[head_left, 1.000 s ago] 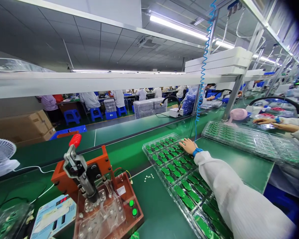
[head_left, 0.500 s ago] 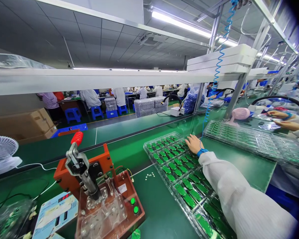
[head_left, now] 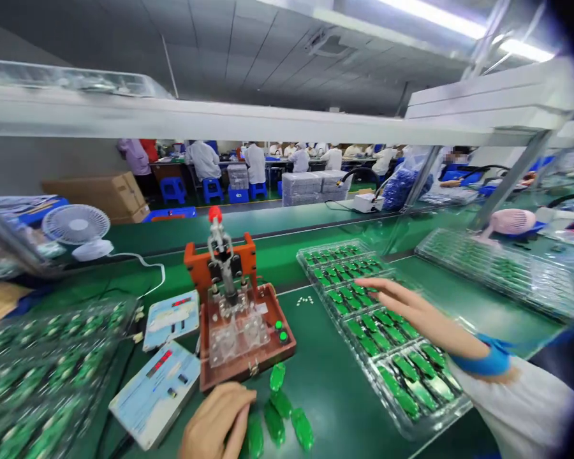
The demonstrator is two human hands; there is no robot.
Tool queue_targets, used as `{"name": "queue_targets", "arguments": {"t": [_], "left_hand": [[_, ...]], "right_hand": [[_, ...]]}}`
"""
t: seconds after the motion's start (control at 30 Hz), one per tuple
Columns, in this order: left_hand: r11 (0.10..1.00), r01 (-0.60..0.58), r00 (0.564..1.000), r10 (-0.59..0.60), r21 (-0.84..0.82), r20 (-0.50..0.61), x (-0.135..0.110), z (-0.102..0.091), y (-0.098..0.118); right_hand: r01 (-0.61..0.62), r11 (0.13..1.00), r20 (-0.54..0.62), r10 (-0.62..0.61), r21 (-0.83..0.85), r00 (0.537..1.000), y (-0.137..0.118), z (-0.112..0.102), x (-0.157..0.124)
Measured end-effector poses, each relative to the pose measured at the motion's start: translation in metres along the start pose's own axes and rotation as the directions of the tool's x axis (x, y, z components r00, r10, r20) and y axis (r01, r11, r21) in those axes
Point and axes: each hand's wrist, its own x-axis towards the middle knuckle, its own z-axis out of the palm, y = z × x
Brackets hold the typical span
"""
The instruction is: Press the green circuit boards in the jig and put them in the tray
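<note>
My right hand [head_left: 411,312], with a blue strap around the wrist, hovers above a clear plastic tray [head_left: 360,364] filled with rows of small green circuit boards [head_left: 397,395]. Its fingers are stretched out, and nothing shows in them. At the bottom edge, my left hand [head_left: 217,417] rests beside several loose green boards [head_left: 280,404] on the bench. Its fingers are bent but apart from the thumb, with no held thing visible. Just beyond stands a brown test fixture [head_left: 282,357] with an orange frame, a red-tipped toggle clamp [head_left: 215,217] and two green buttons.
Two light-blue boxes with red displays [head_left: 155,395] sit left of the fixture. Another tray of boards [head_left: 52,370] lies at far left, near a white fan [head_left: 76,226]. Small white bits [head_left: 305,300] lie behind. A further tray [head_left: 497,268] and pink fan [head_left: 513,222] are right.
The view has swung left and down, bringing my left hand, the loose boards and the left tray into sight. My right hand has drawn back from the tray's far right side, its fingers now pointing left.
</note>
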Motion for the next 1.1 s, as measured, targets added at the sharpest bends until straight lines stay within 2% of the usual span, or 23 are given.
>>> {"name": "queue_targets", "arguments": {"t": [0.07, 0.1, 0.17, 0.23, 0.3, 0.4, 0.47, 0.6, 0.7, 0.87, 1.0, 1.1], "left_hand": [[0.998, 0.055, 0.998, -0.055, 0.008, 0.003, 0.0, -0.005, 0.001], [0.995, 0.094, 0.996, -0.094, 0.013, 0.005, -0.001, -0.009, 0.001], [0.984, 0.176, 0.984, -0.176, 0.028, -0.001, -0.006, -0.014, 0.003], [0.969, 0.244, 0.97, -0.244, 0.046, -0.008, -0.016, -0.019, 0.004], [0.954, 0.294, 0.956, -0.294, 0.061, 0.001, -0.029, -0.023, 0.005], [0.942, 0.327, 0.938, -0.333, 0.073, 0.095, -0.048, -0.028, 0.006], [0.937, 0.34, 0.923, -0.35, 0.084, 0.16, -0.056, -0.03, 0.007], [0.911, 0.385, 0.894, -0.408, 0.148, 0.184, -0.059, -0.028, 0.009], [0.877, 0.424, 0.87, -0.464, 0.226, 0.165, -0.05, -0.019, 0.01], [0.867, 0.408, 0.858, -0.471, 0.286, 0.205, -0.038, -0.007, 0.01], [0.883, 0.381, 0.871, -0.442, 0.276, 0.214, -0.041, -0.004, 0.007], [0.875, 0.392, 0.861, -0.458, 0.285, 0.221, -0.044, -0.004, 0.006]], "right_hand": [[0.022, 0.999, 0.189, -0.029, 0.038, 0.982, -0.028, 0.023, -0.03], [0.033, 0.999, 0.282, -0.043, 0.039, 0.958, -0.037, 0.036, -0.043], [0.058, 0.997, 0.436, -0.072, 0.044, 0.897, -0.047, 0.064, -0.062], [0.081, 0.994, 0.537, -0.105, 0.07, 0.837, -0.048, 0.097, -0.072], [0.105, 0.99, 0.564, -0.138, 0.09, 0.814, -0.045, 0.132, -0.074], [0.17, 0.981, 0.504, -0.192, 0.089, 0.842, -0.034, 0.176, -0.063], [0.213, 0.973, 0.447, -0.228, 0.084, 0.865, -0.024, 0.194, -0.052], [0.285, 0.957, 0.314, -0.287, 0.052, 0.905, -0.013, 0.21, -0.029], [0.342, 0.939, 0.243, -0.329, -0.015, 0.913, -0.016, 0.218, -0.017], [0.387, 0.921, 0.21, -0.369, -0.05, 0.905, -0.024, 0.228, -0.015], [0.376, 0.925, 0.181, -0.361, -0.058, 0.915, -0.018, 0.224, -0.019], [0.354, 0.934, 0.157, -0.341, -0.059, 0.927, -0.015, 0.223, -0.018]]}}
